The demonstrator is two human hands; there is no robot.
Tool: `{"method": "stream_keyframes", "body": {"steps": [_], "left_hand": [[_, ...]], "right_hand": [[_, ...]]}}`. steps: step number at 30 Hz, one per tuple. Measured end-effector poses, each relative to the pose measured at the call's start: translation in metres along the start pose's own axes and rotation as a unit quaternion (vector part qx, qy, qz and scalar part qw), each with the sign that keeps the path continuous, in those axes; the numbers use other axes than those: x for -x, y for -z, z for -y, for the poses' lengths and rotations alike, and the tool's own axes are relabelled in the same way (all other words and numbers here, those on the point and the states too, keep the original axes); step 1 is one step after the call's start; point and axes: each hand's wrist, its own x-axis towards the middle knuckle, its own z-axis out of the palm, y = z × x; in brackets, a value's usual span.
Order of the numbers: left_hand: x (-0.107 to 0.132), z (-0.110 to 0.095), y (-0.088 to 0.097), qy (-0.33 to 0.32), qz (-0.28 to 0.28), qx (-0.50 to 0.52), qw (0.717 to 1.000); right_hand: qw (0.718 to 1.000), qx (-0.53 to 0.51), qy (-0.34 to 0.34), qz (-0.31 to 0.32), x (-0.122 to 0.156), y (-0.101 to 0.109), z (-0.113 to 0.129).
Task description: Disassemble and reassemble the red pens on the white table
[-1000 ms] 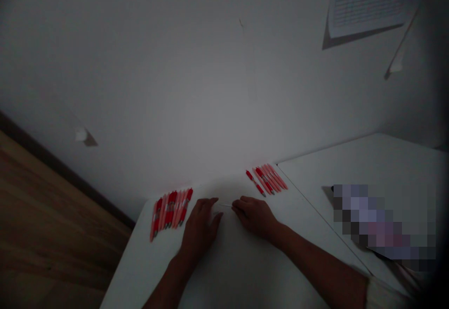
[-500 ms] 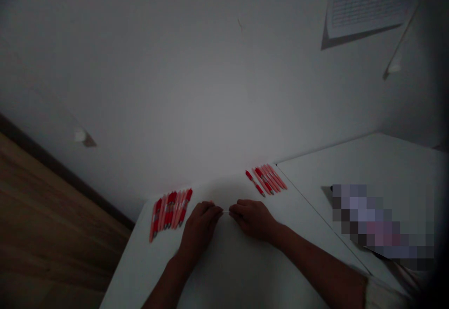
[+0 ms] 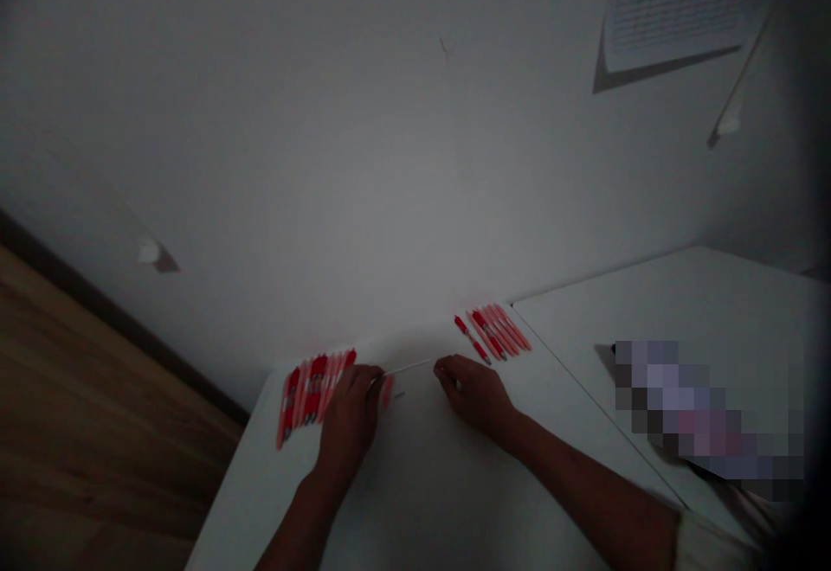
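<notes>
A thin white pen refill [image 3: 409, 368] spans the gap between my two hands, above the white table. My left hand [image 3: 351, 407] is closed, its fingertips at the refill's left end. My right hand [image 3: 477, 394] is closed too, with thumb and forefinger at the other end. Beside my left fingers is a pink pen part [image 3: 388, 391], partly hidden by the hand. A small grey piece [image 3: 399, 395] lies just right of it. Left of my left hand, red and pink pens [image 3: 312, 394] lie in a row, partly covered by that hand.
A second group of red and pink pens [image 3: 497, 331] lies near the wall, beyond my right hand. A seam [image 3: 584, 389] crosses the white tabletop [image 3: 415, 502]. On the right is a blurred-out object [image 3: 701, 415]. Wooden boards [image 3: 97, 433] show at the left.
My hands have moved apart, the left one leftward and the right one slightly up and right. More of the white refill shows between them. The pink part and small grey piece have come into view.
</notes>
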Motion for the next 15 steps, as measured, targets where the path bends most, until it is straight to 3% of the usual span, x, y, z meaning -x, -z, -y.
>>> {"method": "stream_keyframes", "body": {"steps": [8, 15], "left_hand": [[0.0051, 0.0040, 0.0026, 0.138, -0.028, -0.101, 0.985], [0.0088, 0.0046, 0.0034, 0.144, -0.006, -0.172, 0.975]], "right_hand": [[1.000, -0.005, -0.013, -0.007, -0.0009, -0.0023, -0.0014], [1.000, -0.005, 0.005, -0.001, 0.0006, -0.0034, -0.0007]]}}
